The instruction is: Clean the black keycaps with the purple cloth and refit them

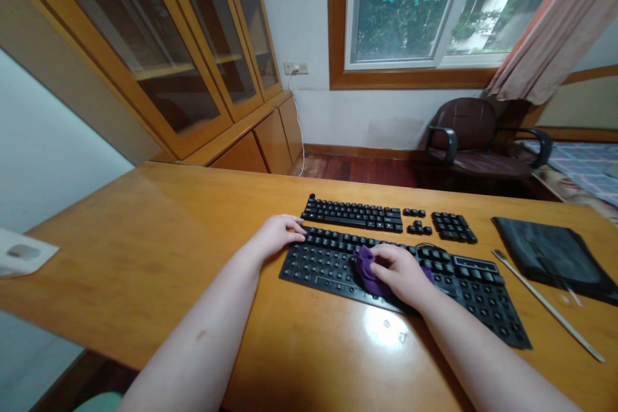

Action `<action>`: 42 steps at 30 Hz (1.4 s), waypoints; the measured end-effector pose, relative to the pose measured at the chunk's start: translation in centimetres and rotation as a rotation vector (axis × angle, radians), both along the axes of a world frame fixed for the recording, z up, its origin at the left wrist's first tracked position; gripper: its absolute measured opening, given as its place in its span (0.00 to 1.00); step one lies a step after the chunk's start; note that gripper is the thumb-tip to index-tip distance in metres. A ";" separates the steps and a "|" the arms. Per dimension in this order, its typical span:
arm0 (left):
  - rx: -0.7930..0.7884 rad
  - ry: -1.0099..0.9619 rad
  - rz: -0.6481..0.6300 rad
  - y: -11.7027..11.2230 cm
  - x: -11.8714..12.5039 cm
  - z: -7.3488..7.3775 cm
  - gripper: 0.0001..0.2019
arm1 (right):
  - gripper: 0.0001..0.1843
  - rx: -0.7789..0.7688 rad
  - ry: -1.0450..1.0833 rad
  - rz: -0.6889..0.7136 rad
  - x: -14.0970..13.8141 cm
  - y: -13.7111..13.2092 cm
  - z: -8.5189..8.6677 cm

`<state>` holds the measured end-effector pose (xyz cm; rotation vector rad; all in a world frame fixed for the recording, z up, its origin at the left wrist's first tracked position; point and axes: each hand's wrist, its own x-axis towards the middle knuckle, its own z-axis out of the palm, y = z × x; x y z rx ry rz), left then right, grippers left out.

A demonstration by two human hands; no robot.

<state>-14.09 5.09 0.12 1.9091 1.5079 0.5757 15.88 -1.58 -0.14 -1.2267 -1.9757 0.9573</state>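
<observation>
A black keyboard [333, 262] with most of its keycaps off lies on the wooden desk, its top rows still capped. My left hand [279, 234] rests at its upper left corner, fingers stretched out and touching the edge. Pinched in my right hand [398, 270] is a purple cloth [367, 270], pressed onto the bare switches near the keyboard's middle. Part of the cloth and some switches are hidden under that hand. Behind the keyboard, loose black keycaps [352, 214] are laid out in keyboard order, with a separate number-pad group [454, 226] to the right.
A thin stick-like brush [548, 306] lies to the right of the keyboard. Beyond it is a folded dark pouch [550, 251]. A white object [24, 252] sits at the desk's left edge. Past the far edge stand an armchair [476, 135] and a glass-door cabinet [193, 58].
</observation>
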 end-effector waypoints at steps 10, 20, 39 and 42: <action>-0.211 -0.366 0.115 0.0 0.6 -0.9 0.37 | 0.08 0.024 -0.009 0.006 -0.2 0.0 0.2; -0.085 -0.358 0.302 0.9 0.1 -0.4 0.27 | 0.09 0.031 -0.020 0.003 0.0 -0.1 -0.1; -0.092 0.087 0.326 13.0 4.4 0.8 0.04 | 0.08 0.035 -0.012 0.005 -0.3 -0.1 0.3; -0.002 0.032 0.324 12.2 5.1 2.5 0.05 | 0.08 0.027 -0.002 0.002 -0.3 -0.1 0.3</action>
